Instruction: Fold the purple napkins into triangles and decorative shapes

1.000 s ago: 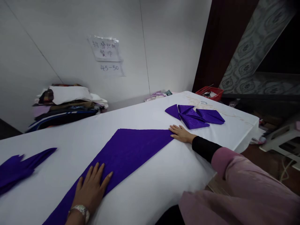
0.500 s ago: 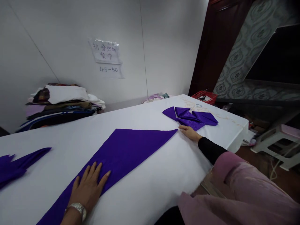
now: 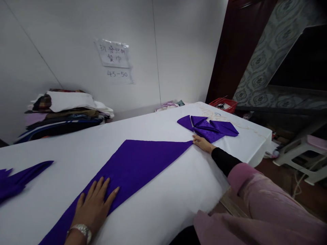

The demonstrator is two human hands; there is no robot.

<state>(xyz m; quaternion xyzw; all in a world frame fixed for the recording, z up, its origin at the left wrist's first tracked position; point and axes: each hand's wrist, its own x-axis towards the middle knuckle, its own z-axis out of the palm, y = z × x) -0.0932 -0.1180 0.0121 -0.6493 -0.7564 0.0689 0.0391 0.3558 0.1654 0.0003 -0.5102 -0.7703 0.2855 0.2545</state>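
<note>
A large purple cloth (image 3: 135,163), folded into a long triangle, lies flat on the white table (image 3: 163,204). My left hand (image 3: 93,206) rests palm down on its near left part, fingers stretched out. My right hand (image 3: 203,143) lies flat at the cloth's far right tip, fingers extended. Just beyond that hand sits a small pile of folded purple napkins (image 3: 209,126). More purple cloth (image 3: 17,178) lies at the table's left edge.
A stack of folded fabrics (image 3: 63,110) stands against the white wall at the back left, under a paper sign (image 3: 114,56). A red basket (image 3: 222,103) sits past the table's far corner. A white stool (image 3: 304,149) stands on the floor at right.
My right hand slid outward along the cloth to its right tip, which now lies flat and pointed. My left hand stayed pressed on the cloth. The view shifted slightly.
</note>
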